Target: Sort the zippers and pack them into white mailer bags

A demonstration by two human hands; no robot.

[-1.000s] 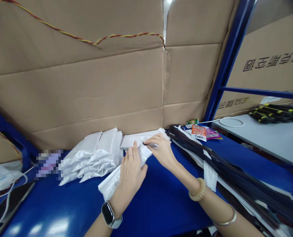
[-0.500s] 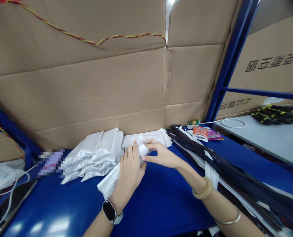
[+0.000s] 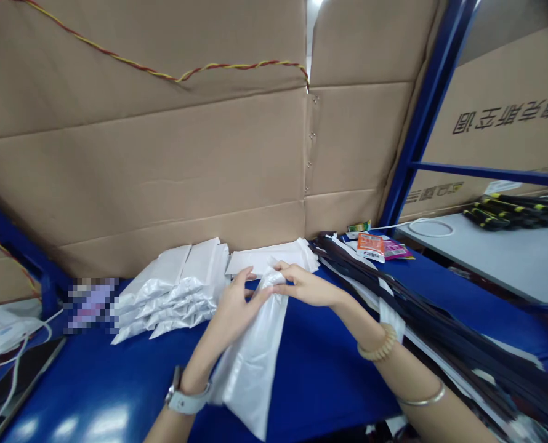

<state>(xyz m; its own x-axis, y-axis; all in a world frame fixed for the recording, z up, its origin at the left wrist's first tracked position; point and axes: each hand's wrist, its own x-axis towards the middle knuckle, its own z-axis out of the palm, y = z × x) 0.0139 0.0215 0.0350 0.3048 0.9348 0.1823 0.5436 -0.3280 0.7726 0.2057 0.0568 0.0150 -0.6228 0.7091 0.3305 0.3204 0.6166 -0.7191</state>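
Note:
A long white plastic packet [image 3: 255,363] hangs slanted over the blue table, its lower end toward me. My left hand [image 3: 234,307] grips its upper left edge, thumb reaching to the top. My right hand [image 3: 304,284] pinches the bunched top end between thumb and fingers. Just left of my hands, a stack of white packets [image 3: 177,280] lies in two overlapping rows. Flat white packets [image 3: 274,255] rest behind my hands, against the cardboard.
Cardboard [image 3: 163,172] walls off the back of the blue table [image 3: 329,369]. Long dark strips [image 3: 431,320] run along the right side, with small snack packets [image 3: 370,247] behind them. Blue posts [image 3: 422,123] stand at the sides. Black-and-yellow tools [image 3: 514,212] lie on a grey shelf.
The packet has swung from lying low beneath my left hand to hanging lengthwise toward me. My left hand has turned, thumb now up; my right hand stays at the packet's top end.

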